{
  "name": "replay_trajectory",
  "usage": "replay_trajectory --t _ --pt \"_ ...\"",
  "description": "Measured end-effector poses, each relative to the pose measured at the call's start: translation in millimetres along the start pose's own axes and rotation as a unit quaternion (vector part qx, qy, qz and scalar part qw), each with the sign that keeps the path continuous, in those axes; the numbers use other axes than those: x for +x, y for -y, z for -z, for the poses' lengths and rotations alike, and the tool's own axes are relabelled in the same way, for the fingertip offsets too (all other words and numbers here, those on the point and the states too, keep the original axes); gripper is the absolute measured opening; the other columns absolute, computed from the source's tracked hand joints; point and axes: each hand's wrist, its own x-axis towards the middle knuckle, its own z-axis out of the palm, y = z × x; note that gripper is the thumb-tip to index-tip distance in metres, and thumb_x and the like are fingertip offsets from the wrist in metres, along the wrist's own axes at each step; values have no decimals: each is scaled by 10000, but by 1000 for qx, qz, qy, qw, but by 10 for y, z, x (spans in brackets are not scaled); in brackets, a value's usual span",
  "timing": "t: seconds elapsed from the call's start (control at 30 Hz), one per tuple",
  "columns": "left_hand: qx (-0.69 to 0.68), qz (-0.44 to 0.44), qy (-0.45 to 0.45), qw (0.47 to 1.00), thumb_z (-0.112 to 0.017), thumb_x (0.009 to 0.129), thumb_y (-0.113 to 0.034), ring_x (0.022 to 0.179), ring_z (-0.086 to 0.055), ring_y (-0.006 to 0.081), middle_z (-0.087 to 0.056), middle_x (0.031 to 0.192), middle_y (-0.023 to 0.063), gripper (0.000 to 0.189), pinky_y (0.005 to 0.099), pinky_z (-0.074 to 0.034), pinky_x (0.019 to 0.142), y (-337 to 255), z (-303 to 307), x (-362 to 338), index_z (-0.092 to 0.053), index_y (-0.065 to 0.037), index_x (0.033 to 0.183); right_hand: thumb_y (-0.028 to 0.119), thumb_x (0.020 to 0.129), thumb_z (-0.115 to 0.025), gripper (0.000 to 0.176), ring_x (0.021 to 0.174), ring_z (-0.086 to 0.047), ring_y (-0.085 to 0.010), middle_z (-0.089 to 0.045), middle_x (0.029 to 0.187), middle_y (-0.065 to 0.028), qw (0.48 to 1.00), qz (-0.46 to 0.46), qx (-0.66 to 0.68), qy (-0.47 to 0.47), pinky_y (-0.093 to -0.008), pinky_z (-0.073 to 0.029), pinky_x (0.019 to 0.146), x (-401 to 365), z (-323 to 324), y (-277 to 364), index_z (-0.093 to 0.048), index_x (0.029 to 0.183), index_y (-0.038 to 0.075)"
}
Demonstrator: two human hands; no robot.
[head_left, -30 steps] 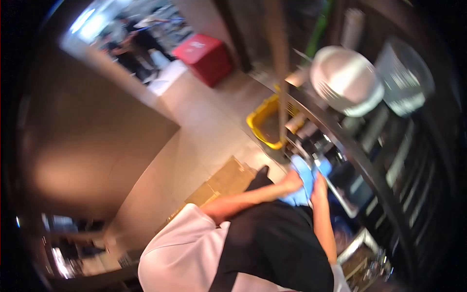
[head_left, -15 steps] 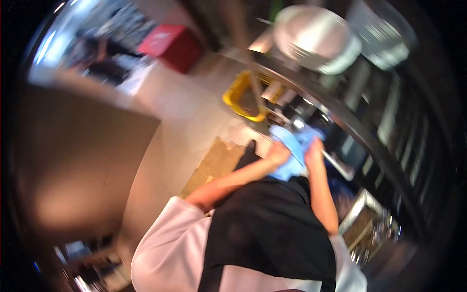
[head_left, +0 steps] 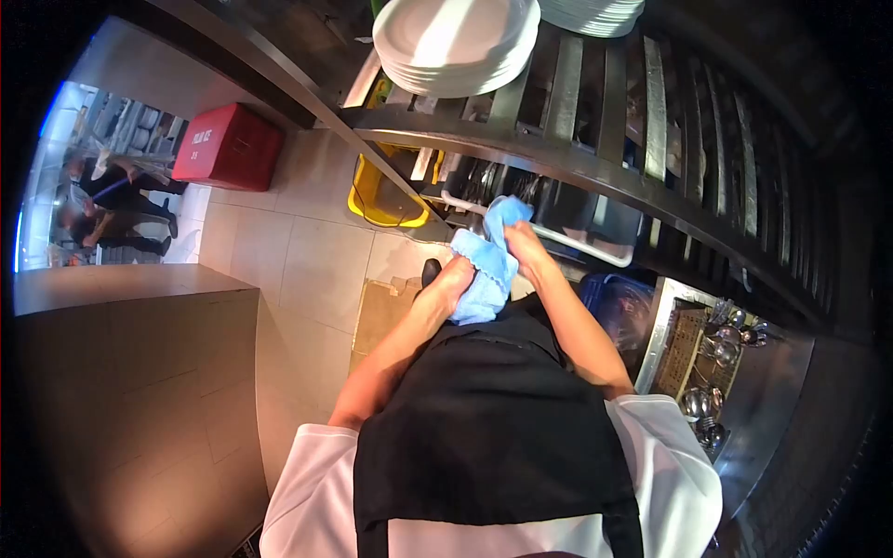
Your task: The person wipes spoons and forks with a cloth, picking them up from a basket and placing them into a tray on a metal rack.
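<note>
A light blue cloth point(head_left: 484, 270) hangs bunched between my hands, in front of the black apron point(head_left: 493, 418). My left hand point(head_left: 454, 281) is closed on its lower left side. Higher up and to the right, my right hand point(head_left: 526, 245) grips another part, with a tuft of the cloth sticking out beyond the fingers. Folds of cloth hide most of my fingertips. Just past my hands, below the slatted metal shelf, a tray with a pale rim point(head_left: 586, 247) holds dark items.
Stacked white plates point(head_left: 456, 42) stand on the slatted metal shelf point(head_left: 558, 153). Below are a yellow bin point(head_left: 386, 200) and a blue tub point(head_left: 619, 312). Spoons and other cutlery point(head_left: 712, 372) lie right, by a basket. A red box point(head_left: 228, 147) and people point(head_left: 121, 200) are at left.
My view has turned and steadied, so the plates and shelf sit further left. Both hands keep hold of the cloth, which now stretches more between them.
</note>
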Motion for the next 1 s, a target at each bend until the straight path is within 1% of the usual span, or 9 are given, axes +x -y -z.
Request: replay_trajectory --t 0.07,0.2,0.23,0.43,0.5,0.57,0.67,0.8,1.0 --pt "86 -57 -105 989 -521 996 -349 887 -671 178 -654 1069 79 388 337 -582 737 -41 -237 -73 -526 -71 1266 74 916 -579 131 687 -666 -189 -693 844 -78 998 63 30 5 -334 -554 612 191 66 79 -674 931 -15" --pt "85 -75 -134 984 -441 1029 -323 1000 -648 188 -623 1155 95 436 333 -565 806 -90 -364 -100 -458 -40 1360 154 958 -543 186 728 -663 -186 -681 842 -80 981 133 57 -132 -358 -550 645 317 -207 -71 -676 962 24" --pt "97 -79 -167 978 -422 1023 -230 1019 -639 185 -624 1164 93 386 333 -554 832 -66 -343 -91 -473 -23 1344 179 948 -571 194 733 -647 -181 -681 847 -68 991 37 101 -77 -378 -522 637 209 -191 -96 -671 902 20" --pt "159 -65 -150 974 -407 1001 -147 1068 -621 202 -618 1203 122 380 346 -531 878 -61 -278 -257 -502 -10 1343 170 953 -543 203 751 -668 -186 -688 856 -98 995 82 -24 -56 -361 -545 661 328 -112 -24 -674 959 16" --pt "162 -92 -192 964 -409 1002 -168 923 -667 204 -655 1061 89 305 359 -564 808 9 -195 -84 -553 -45 1241 268 942 -559 309 828 -666 -226 -689 878 -110 947 90 -216 -218 -408 -507 701 579 -57 -724 -680 919 -15" --pt "129 -63 -228 963 -411 999 -167 938 -668 203 -658 1077 93 306 358 -565 822 41 -151 -8 -562 -44 1235 202 990 -482 276 925 -665 -200 -671 1111 -68 998 -34 -30 -31 -369 -547 792 301 32 -842 -627 1173 54" --pt "91 -64 -160 981 -366 1032 -228 1016 -651 225 -625 1178 121 375 375 -567 848 83 -151 -41 -474 -47 1343 206 991 -476 249 903 -674 -216 -693 1045 -94 998 -50 -14 -39 -377 -554 840 275 59 -420 -654 1110 79" --pt "28 -65 -182 981 -393 1024 -255 893 -680 228 -659 1078 114 340 380 -589 769 21 -261 -77 -537 -59 1260 213 974 -494 249 850 -689 -249 -703 968 -100 993 -100 68 -15 -420 -570 811 573 316 -61 -659 1047 41" --pt "-157 -8 19 987 -543 973 -390 953 -675 240 -671 1080 106 389 393 -575 847 232 294 114 -603 -65 1180 189 910 -676 290 938 -666 -171 -676 1071 -39 988 -22 114 102 -325 -558 822 -170 136 -245 -620 1168 68"
